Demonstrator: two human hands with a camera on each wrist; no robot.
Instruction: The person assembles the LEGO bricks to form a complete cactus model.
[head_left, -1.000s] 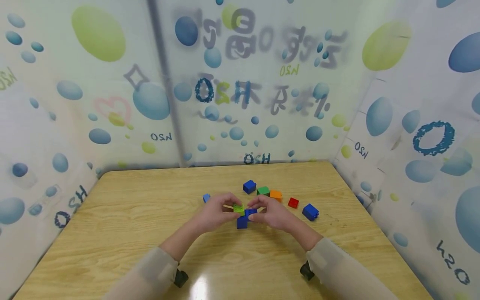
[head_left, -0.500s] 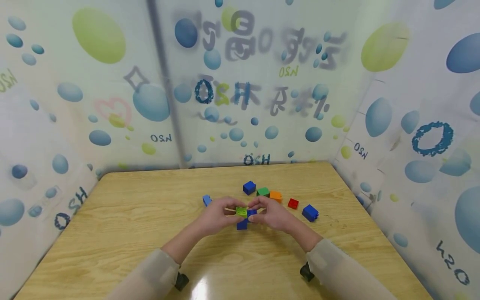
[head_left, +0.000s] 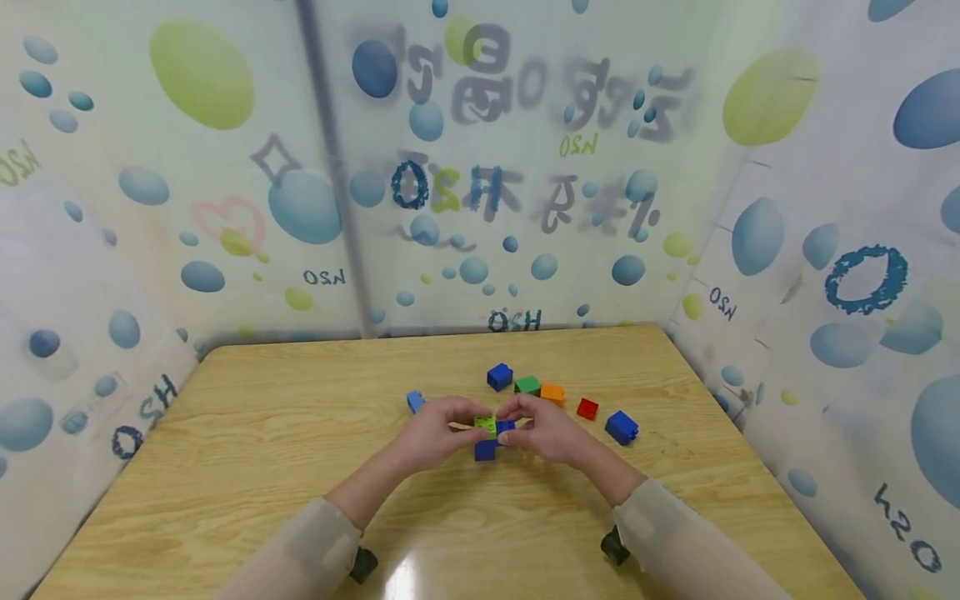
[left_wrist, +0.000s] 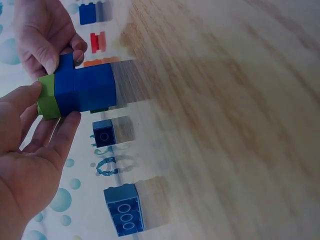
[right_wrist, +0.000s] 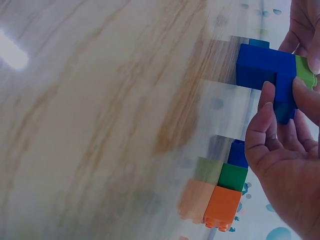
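A lime green brick (left_wrist: pixel 48 97) sits on top of a small stack, pinched between the thumb and fingers of my left hand (head_left: pixel 435 432). Beneath it lies a blue brick (right_wrist: pixel 285 95) that juts out to the right. My right hand (head_left: pixel 546 427) pinches this overhanging end. At the bottom, a taller blue block (left_wrist: pixel 97 87) stands on the table. From the wrist views, the lime brick looks flush against the blue one; whether the studs are fully pressed in, I cannot tell.
Behind the hands are a blue brick (head_left: pixel 499 377), a green brick (head_left: pixel 527 385) and an orange brick (head_left: pixel 552 394). Further right lie a red piece (head_left: pixel 587 408) and another blue brick (head_left: pixel 622 427). A lighter blue brick (left_wrist: pixel 125 212) stands beyond my left hand. Patterned curtains surround the wooden table (head_left: pixel 247 417).
My left hand has moved slightly right and down, bringing the lime green brick over the stack and onto the upper blue brick. The right hand has stayed almost still.
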